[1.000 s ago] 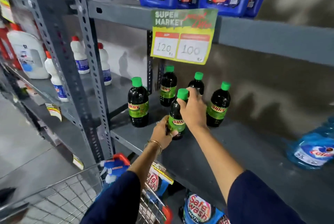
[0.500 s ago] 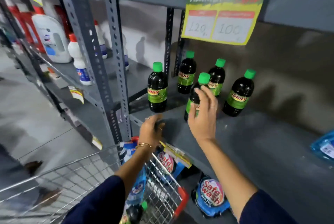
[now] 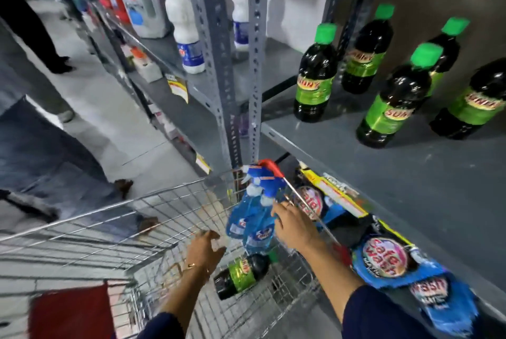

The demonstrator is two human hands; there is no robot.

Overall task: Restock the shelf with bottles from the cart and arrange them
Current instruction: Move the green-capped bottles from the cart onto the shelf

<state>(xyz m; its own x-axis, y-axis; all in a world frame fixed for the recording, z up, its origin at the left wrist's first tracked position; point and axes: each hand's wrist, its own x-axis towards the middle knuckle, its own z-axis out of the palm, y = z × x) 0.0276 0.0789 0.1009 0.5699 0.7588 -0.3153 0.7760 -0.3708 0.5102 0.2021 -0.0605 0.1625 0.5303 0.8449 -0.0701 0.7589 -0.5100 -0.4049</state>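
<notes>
Several dark bottles with green caps and green labels stand on the grey shelf [image 3: 410, 188]; the nearest one [image 3: 394, 103] is at the front. One more dark bottle [image 3: 242, 273] lies on its side in the wire cart [image 3: 109, 218]. Beside it, blue spray bottles [image 3: 254, 218] lean upright against the cart's corner. My left hand [image 3: 204, 249] hovers inside the cart just left of the lying bottle, fingers apart, holding nothing. My right hand [image 3: 294, 226] is over the cart's right rim beside the spray bottles, fingers spread and empty.
Grey perforated uprights [image 3: 235, 65] separate this bay from the left one, which holds white bottles with red caps [image 3: 184, 29]. Blue detergent pouches [image 3: 388, 259] lie on the lower shelf under the right arm. Another person's legs and shoes [image 3: 57, 65] stand in the aisle at left.
Both hands left the shelf and came down to the cart. The right hand let go of the front bottle, which stays standing. My view tilted down and left.
</notes>
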